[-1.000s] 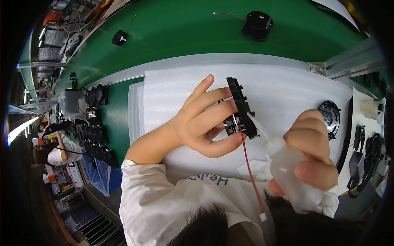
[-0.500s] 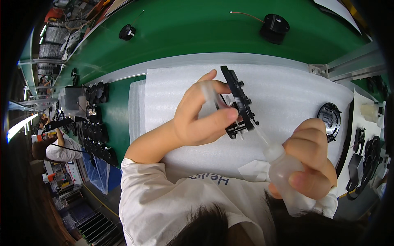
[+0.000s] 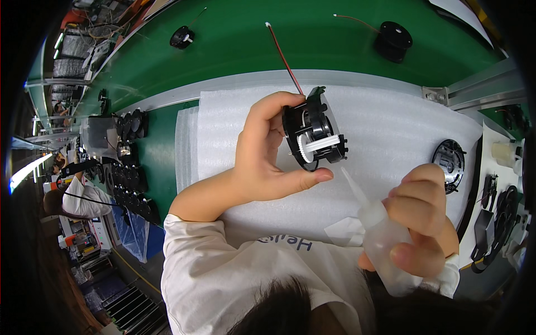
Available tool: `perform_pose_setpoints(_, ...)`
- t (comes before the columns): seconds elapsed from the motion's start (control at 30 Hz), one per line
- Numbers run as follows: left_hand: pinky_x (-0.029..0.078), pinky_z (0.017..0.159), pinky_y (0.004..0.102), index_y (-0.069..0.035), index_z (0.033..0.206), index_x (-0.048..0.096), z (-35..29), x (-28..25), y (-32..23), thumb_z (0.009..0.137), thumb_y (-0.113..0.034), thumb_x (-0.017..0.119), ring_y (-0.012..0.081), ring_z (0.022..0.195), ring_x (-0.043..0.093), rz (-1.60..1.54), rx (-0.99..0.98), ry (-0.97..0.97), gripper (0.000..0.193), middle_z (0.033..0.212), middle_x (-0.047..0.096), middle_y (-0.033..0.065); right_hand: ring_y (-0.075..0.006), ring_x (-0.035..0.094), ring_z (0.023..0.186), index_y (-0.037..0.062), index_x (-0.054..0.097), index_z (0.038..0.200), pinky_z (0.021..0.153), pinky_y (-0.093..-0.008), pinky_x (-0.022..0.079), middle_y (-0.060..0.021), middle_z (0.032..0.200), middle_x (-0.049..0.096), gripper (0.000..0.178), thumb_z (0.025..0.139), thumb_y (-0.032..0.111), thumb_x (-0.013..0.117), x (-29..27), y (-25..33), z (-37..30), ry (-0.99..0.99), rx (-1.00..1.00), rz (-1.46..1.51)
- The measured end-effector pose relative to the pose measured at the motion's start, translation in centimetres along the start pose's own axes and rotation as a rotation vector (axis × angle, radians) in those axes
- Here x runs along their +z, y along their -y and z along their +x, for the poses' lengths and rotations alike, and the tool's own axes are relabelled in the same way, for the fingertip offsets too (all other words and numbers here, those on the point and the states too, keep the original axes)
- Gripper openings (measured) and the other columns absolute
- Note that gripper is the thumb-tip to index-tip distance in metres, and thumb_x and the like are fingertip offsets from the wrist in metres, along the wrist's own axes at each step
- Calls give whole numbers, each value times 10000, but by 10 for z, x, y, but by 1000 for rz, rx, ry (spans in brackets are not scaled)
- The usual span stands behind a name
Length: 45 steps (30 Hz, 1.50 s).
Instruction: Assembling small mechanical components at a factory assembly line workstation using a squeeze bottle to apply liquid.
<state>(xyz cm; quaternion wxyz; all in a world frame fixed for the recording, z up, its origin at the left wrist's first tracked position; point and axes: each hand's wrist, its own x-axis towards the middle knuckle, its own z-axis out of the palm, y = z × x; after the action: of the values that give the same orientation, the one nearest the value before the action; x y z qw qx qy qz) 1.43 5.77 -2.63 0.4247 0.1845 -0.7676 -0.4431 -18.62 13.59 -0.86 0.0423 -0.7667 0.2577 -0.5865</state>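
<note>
My left hand (image 3: 258, 159) is closed around the edge of a round black plastic gear housing (image 3: 317, 127). A long white gear (image 3: 321, 146) shows at its open side, facing me. From the top of the housing a red and black wire (image 3: 286, 62) sticks up, with a small white plug at its end. A translucent squeeze bottle (image 3: 385, 240) with a thin pointed nozzle is gripped in my right hand (image 3: 420, 220). Its tip points up and left, just below the housing and apart from it.
White foam sheet (image 3: 385, 145) covers the work surface. A round black part (image 3: 448, 166) lies at its right side. Beyond the metal rail, a green belt (image 3: 240, 50) carries black wired units (image 3: 393, 42). Several black parts (image 3: 131, 190) stand at left; cables (image 3: 499, 223) lie at right.
My left hand has turned the housing, so the white gear and wire now show. The nozzle tip has come away from the housing. Units on the green belt have shifted right.
</note>
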Motion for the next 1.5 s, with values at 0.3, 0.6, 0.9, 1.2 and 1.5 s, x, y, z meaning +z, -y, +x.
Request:
perform_pose_setpoints(0.3, 391, 829, 287, 1, 1191, 276, -3, 1, -5, 584, -99, 789, 162, 952, 471, -47, -52, 59, 801, 1060, 435, 111, -163, 431, 587, 210, 432, 942, 511, -291, 334, -33, 747, 493, 359, 667, 253, 658, 4, 2, -2, -10, 42, -6)
perform_pose_setpoints(0.6, 467, 718, 299, -19, 1182, 272, -4, 5, -15, 693, -165, 706, 172, 857, 537, -670, -506, -110, 670, 1022, 475, 118, -171, 429, 577, 178, 448, 939, 509, -287, 324, -60, 759, 506, 401, 577, 126, 614, 7, -1, -4, -10, 29, 5)
perform_pose_setpoints(0.9, 462, 609, 294, -2, 1158, 318, 1, 4, -12, 762, -404, 586, 212, 750, 560, -776, -559, -62, 625, 944, 524, 152, -158, 429, 568, 192, 447, 940, 517, -288, 326, -36, 739, 506, 392, 611, 197, 661, 6, -4, -5, 17, 11, -16)
perform_pose_setpoints(1.2, 455, 637, 290, 1, 1138, 341, 9, 0, -6, 766, -378, 578, 194, 750, 550, -752, -484, -125, 581, 949, 526, 143, -158, 432, 595, 163, 434, 932, 533, -295, 336, -55, 748, 497, 425, 621, 250, 711, 5, -11, -3, -48, 45, 199)
perform_pose_setpoints(1.5, 486, 637, 351, 27, 946, 512, 96, -43, 66, 588, -542, 637, 287, 729, 609, 901, -514, -157, 683, 778, 616, 160, -111, 404, 632, 76, 388, 991, 544, -233, 314, -43, 746, 462, 475, 722, 421, 571, 28, -49, -24, -239, 1044, 929)
